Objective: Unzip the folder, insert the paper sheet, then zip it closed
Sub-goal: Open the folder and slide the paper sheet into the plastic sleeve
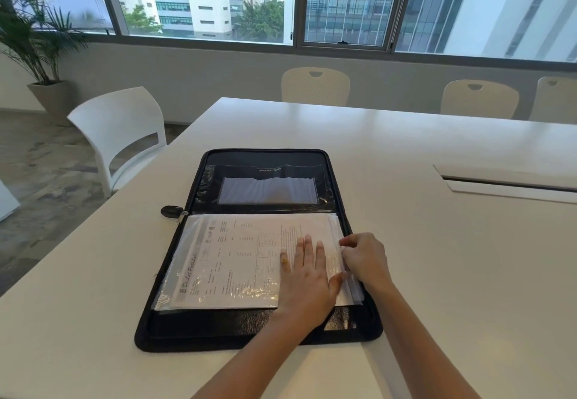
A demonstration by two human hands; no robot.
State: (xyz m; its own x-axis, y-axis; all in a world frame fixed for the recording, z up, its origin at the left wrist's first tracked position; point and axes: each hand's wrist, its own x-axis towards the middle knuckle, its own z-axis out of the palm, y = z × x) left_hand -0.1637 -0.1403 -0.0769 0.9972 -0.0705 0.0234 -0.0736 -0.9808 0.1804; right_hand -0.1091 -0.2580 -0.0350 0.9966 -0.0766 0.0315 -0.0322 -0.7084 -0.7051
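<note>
Folder [265, 158] lies open at the table's [406, 148] near edge, sheet [231, 261] on its near half; our left hand [304, 280] presses it with straight, spread fingers, our right hand [365, 258] pinches its right edge, and we judge a skewed push could crease it or leave it in the zip's [171, 211] path.

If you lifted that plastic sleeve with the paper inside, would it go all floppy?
Probably floppy: the plastic sleeve looks thin and wrinkled. Likely slippery too, since it shines with glare. Probably light, holding only paper sheets.
</note>
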